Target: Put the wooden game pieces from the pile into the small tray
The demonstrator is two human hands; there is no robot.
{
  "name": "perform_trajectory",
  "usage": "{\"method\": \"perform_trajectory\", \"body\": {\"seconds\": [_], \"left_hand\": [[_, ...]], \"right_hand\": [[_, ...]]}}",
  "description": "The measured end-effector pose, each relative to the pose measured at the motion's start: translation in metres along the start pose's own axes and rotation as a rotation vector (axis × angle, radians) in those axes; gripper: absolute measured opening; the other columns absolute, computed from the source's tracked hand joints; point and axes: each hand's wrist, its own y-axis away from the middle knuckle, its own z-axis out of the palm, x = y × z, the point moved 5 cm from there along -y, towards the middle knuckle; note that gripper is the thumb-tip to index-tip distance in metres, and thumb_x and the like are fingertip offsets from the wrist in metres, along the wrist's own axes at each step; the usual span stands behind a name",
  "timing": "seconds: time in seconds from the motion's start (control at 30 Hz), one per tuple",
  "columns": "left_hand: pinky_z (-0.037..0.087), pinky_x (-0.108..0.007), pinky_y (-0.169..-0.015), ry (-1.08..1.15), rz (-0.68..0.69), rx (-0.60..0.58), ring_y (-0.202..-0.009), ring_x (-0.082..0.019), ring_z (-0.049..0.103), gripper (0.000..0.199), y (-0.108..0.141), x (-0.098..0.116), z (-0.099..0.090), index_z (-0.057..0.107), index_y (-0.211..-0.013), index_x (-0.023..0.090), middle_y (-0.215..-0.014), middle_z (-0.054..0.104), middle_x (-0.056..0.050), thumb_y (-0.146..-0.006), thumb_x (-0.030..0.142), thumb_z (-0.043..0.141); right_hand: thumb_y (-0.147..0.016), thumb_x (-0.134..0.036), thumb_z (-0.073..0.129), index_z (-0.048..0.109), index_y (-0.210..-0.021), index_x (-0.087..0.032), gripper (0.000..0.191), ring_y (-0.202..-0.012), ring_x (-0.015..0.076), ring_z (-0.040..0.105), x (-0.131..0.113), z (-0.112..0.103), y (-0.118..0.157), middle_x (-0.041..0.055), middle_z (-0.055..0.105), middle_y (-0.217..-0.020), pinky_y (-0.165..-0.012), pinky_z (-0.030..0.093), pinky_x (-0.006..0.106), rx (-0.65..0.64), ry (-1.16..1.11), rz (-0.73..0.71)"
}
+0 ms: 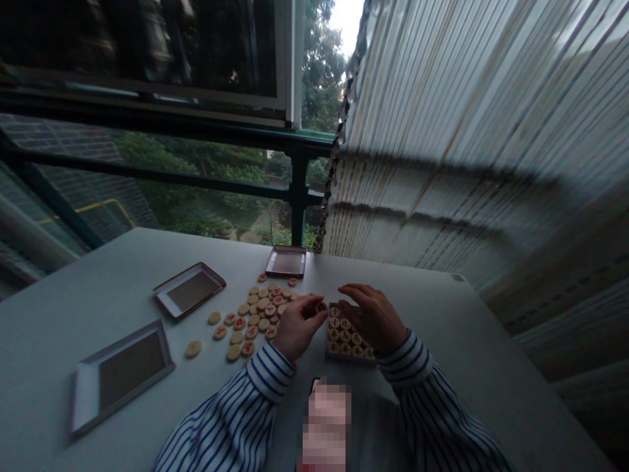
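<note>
My left hand [301, 326] pinches a round wooden piece [321, 307] between thumb and fingers, just left of a shallow box [350, 360]. Rows of round pieces with dark markings lie inside that box. Over the box's upper right part is my right hand [376, 318], its thumb and fingers apart with nothing seen between them; it hides some of the pieces. Left of my left hand, many loose round pieces [263, 304] are spread on the white table [196, 419], some showing red markings and others plain.
An empty tray [122, 377] lies at the left, a second tray [189, 290] behind it, and a third tray [285, 261] near the table's back edge. A phone-like object [315, 381], mostly blurred out, is at the front. A striped curtain [417, 151] hangs behind.
</note>
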Motion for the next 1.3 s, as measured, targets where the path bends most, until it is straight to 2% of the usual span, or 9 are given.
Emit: {"method": "perform_trajectory", "body": {"seconds": [0.2, 0.33, 0.63, 0.83, 1.07, 1.3], "left_hand": [[0.047, -0.029, -0.074, 0.215, -0.101, 0.019, -0.078, -0.015, 0.059, 0.03, -0.002, -0.009, 0.009, 0.061, -0.091, 0.015, -0.086, 0.064, -0.005, -0.062, 0.024, 0.064], [0.046, -0.028, -0.072, 0.255, -0.189, 0.041, -0.074, -0.014, 0.06, 0.033, 0.003, -0.016, 0.012, 0.059, -0.092, 0.014, -0.078, 0.064, -0.004, -0.06, 0.022, 0.066], [0.046, -0.025, -0.069, 0.264, -0.192, 0.029, -0.071, -0.013, 0.059, 0.023, 0.011, -0.014, 0.016, 0.056, -0.081, 0.014, -0.074, 0.062, -0.002, -0.061, 0.02, 0.065], [0.047, -0.025, -0.068, 0.323, -0.228, 0.092, -0.069, -0.012, 0.059, 0.022, 0.012, -0.021, 0.016, 0.059, -0.079, 0.014, -0.072, 0.063, -0.001, -0.06, 0.023, 0.066], [0.048, -0.028, -0.071, 0.381, -0.315, 0.095, -0.074, -0.015, 0.061, 0.029, 0.013, -0.025, 0.017, 0.064, -0.086, 0.013, -0.08, 0.067, -0.006, -0.062, 0.029, 0.066], [0.049, -0.025, -0.07, 0.485, -0.347, 0.07, -0.072, -0.014, 0.062, 0.031, 0.013, -0.024, 0.02, 0.066, -0.089, 0.014, -0.082, 0.068, -0.006, -0.064, 0.033, 0.064]], "right_hand": [[-0.082, -0.028, 0.045, 0.056, -0.103, -0.019, 0.026, -0.094, 0.017, 0.054, 0.009, -0.004, -0.004, 0.0064, 0.06, -0.102, -0.081, 0.042, 0.031, 0.042, -0.025, -0.022], [-0.081, -0.027, 0.046, 0.056, -0.103, -0.018, 0.026, -0.091, 0.017, 0.055, 0.012, 0.0, -0.008, 0.0065, 0.061, -0.1, -0.08, 0.043, 0.031, 0.052, -0.08, -0.024], [-0.08, -0.027, 0.047, 0.057, -0.102, -0.018, 0.026, -0.084, 0.0151, 0.058, 0.012, 0.021, -0.006, 0.0069, 0.063, -0.094, -0.075, 0.044, 0.027, -0.087, -0.135, -0.036], [-0.082, -0.026, 0.044, 0.058, -0.102, -0.018, 0.025, -0.083, 0.014, 0.058, 0.013, 0.028, -0.003, 0.0066, 0.064, -0.092, -0.076, 0.043, 0.025, -0.182, -0.155, -0.067], [-0.082, -0.028, 0.044, 0.059, -0.098, -0.019, 0.024, -0.079, 0.0125, 0.059, 0.009, 0.035, 0.0, 0.0056, 0.065, -0.087, -0.072, 0.042, 0.023, -0.217, -0.167, -0.086], [-0.08, -0.027, 0.049, 0.059, -0.098, -0.021, 0.022, -0.076, 0.0122, 0.058, 0.006, 0.04, 0.001, 0.0041, 0.065, -0.084, -0.069, 0.042, 0.022, -0.251, -0.21, -0.109]]}}
